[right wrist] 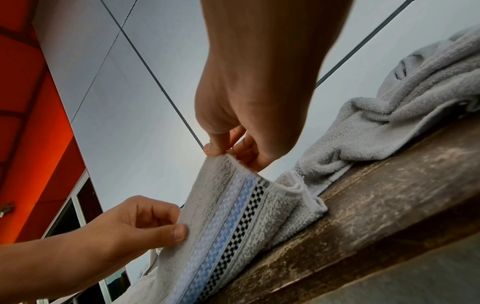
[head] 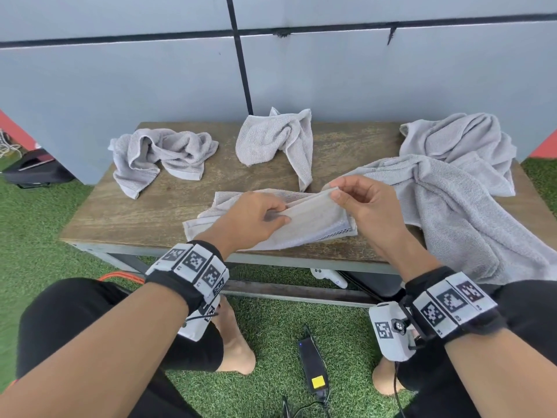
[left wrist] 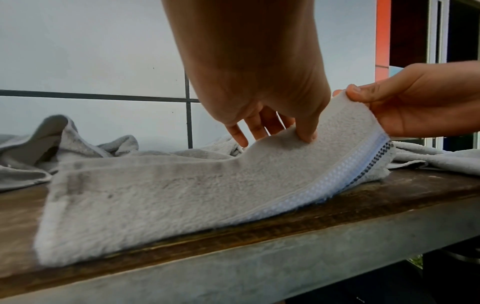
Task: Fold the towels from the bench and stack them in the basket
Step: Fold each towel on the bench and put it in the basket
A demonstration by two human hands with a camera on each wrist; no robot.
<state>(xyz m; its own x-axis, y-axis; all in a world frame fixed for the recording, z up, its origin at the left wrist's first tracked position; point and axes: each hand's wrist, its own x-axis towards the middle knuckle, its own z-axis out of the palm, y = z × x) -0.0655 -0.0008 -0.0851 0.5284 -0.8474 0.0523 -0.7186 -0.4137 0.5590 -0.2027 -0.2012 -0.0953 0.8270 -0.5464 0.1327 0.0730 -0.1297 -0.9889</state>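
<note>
Wooden bench [head: 150, 206] by the grey wall: your right hand [head: 369, 203] pinches the striped towel's [head: 313, 220] raised corner while your left hand [head: 253, 218] pinches mid-edge, likely to square the fold, its bulk on the near bench edge, basket unseen.

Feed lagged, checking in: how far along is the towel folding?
Early. No folded towel and no basket show. In hand: left hand and right hand pinch the striped towel, partly folded. Left: three crumpled towels on the bench.
</note>
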